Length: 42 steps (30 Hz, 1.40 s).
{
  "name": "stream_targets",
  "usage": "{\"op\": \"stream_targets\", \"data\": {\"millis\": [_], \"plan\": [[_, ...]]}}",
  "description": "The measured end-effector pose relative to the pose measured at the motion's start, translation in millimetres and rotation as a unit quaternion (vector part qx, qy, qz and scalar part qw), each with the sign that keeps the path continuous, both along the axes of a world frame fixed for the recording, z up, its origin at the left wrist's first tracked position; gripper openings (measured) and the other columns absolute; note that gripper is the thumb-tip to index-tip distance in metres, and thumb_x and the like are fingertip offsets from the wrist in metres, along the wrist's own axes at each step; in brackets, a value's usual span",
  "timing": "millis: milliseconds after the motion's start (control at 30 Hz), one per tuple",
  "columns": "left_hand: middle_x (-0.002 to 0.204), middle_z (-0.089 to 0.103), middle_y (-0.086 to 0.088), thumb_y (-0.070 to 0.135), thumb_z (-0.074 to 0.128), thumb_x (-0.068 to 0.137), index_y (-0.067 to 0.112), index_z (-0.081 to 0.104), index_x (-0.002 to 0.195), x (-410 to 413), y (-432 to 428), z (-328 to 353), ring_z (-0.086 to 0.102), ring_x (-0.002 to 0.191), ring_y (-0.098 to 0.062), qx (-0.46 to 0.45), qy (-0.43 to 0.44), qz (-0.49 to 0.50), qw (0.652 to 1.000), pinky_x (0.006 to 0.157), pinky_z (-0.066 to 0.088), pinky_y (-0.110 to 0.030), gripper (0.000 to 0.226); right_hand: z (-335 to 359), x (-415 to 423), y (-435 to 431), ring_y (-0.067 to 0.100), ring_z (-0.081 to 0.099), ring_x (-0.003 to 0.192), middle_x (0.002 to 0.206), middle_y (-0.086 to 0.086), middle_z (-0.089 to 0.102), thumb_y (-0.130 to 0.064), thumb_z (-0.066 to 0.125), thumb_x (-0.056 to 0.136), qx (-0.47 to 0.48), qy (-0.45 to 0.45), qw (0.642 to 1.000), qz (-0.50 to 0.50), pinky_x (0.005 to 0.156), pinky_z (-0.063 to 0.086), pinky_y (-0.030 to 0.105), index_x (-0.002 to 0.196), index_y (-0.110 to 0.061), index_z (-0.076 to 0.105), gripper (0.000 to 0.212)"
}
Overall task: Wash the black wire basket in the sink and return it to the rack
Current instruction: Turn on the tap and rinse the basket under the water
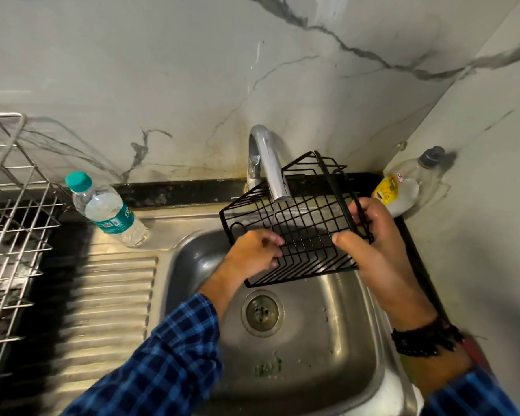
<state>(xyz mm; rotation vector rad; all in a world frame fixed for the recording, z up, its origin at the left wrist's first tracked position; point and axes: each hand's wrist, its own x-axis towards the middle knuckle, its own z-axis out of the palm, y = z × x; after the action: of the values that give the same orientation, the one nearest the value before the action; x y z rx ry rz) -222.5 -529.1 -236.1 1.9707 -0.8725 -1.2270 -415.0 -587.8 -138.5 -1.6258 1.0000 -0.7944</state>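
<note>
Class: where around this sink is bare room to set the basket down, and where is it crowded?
Free: the ribbed drainboard between dish rack and sink bowl; the bowl floor around the drain. Crowded: back ledge, with water bottle and tap.

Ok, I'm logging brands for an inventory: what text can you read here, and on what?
Water bottle: white letters on the teal label, too blurred to read.
Yellow-labelled bottle: print too small to read.
White sticker on that bottle: red marks, unreadable.
No other text shows.
</note>
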Motion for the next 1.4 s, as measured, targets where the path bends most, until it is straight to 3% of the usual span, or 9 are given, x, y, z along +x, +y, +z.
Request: {"op": "stream_targets", "data": {"millis": [133,367,567,700,800,900,1067,1233,1400], "plan": [[0.112,0.074,-0.005,0.01,0.049,0.105,0.017,0.064,0.118,3,7,-4,0.072,0.094,-0.015,-0.015,0.189,0.043,0.981,0.081,0.059,-0.024,0.021,-11,-11,-1,0.013,0.052,0.111,0.115,0.002,0.053,-0.023,0.067,0.07,-0.01,-0.011,0.999,0.03,0.094,0.044,0.032,0.114,-0.021,0.054,0.046],[0.117,0.07,0.013,0.014,0.057,0.098,0.034,0.07,0.112,-3,24,-22,0.059,0.111,-0.012,-0.073,-0.349,-0.169,0.919,0.088,0.056,-0.032,0.028,-44,-18,-2,0.014,0.05,0.129,0.134,-0.005,0.052,-0.008,0.063,0.073,-0.026,-0.059,0.996,0.058,0.103,0.047,0.046,0.117,-0.017,0.052,0.046],[0.126,0.06,0.003,0.017,0.064,0.091,0.028,0.07,0.115,20,47,-36,0.054,0.113,-0.018,-0.121,-0.464,0.032,0.877,0.095,0.049,-0.038,0.027,-52,-22,0,0.019,0.039,0.144,0.149,0.006,0.044,0.001,0.06,0.074,-0.042,-0.053,0.996,0.053,0.113,0.038,0.027,0.113,-0.025,0.055,0.048],[0.127,0.062,-0.001,0.035,0.065,0.096,0.035,0.051,0.12,27,55,-36,0.059,0.121,-0.023,-0.16,0.053,0.349,0.922,0.105,0.046,-0.039,0.028,-64,-22,-6,0.018,0.037,0.145,0.151,0.002,0.044,0.001,0.059,0.08,0.001,-0.073,0.997,0.04,0.118,0.032,0.051,0.122,-0.049,0.057,0.065],[0.133,0.068,-0.001,0.069,0.036,0.097,0.03,0.061,0.119,34,53,-29,0.057,0.129,-0.024,-0.179,0.418,0.353,0.818,0.108,0.036,-0.043,0.052,-73,-18,-9,0.015,0.041,0.142,0.149,-0.005,0.048,0.01,0.057,0.085,0.041,-0.078,0.995,0.052,0.116,0.035,0.043,0.132,-0.049,0.055,0.075],[0.134,0.068,-0.003,0.072,0.039,0.093,0.025,0.067,0.119,44,53,-18,0.056,0.132,-0.023,-0.193,0.428,0.419,0.777,0.116,0.032,-0.043,0.061,-82,-17,-16,0.002,0.05,0.133,0.141,-0.019,0.055,0.016,0.056,0.089,0.033,0.0,0.998,0.058,0.115,0.04,0.031,0.136,-0.042,0.053,0.075],[0.097,0.078,0.006,0.048,0.037,0.105,0.026,0.083,0.079,47,50,2,0.073,0.095,-0.01,-0.174,0.362,0.318,0.859,0.1,0.046,-0.039,0.057,-77,-16,-17,-0.019,0.056,0.104,0.123,-0.012,0.057,0.007,0.068,0.088,0.07,0.074,0.993,0.058,0.09,0.047,0.006,0.128,-0.029,0.042,0.059],[0.132,0.067,-0.019,0.032,0.05,0.104,0.001,0.06,0.136,42,44,10,0.067,0.111,-0.029,-0.152,0.331,0.365,0.857,0.063,0.06,-0.029,0.046,-80,-39,-28,0.003,0.042,0.14,0.151,-0.019,0.044,-0.049,0.091,0.062,0.169,0.126,0.961,0.177,0.118,0.033,0.043,0.152,-0.043,0.025,0.112],[0.13,0.069,-0.014,0.029,0.048,0.105,0.003,0.062,0.134,34,38,11,0.065,0.123,-0.03,-0.151,0.321,0.367,0.86,0.066,0.061,-0.03,0.041,-67,-34,-31,0.02,0.05,0.137,0.149,0.001,0.053,-0.065,0.052,0.09,0.274,-0.12,0.95,0.091,0.111,0.043,0.046,0.149,-0.026,0.044,0.071]]}}
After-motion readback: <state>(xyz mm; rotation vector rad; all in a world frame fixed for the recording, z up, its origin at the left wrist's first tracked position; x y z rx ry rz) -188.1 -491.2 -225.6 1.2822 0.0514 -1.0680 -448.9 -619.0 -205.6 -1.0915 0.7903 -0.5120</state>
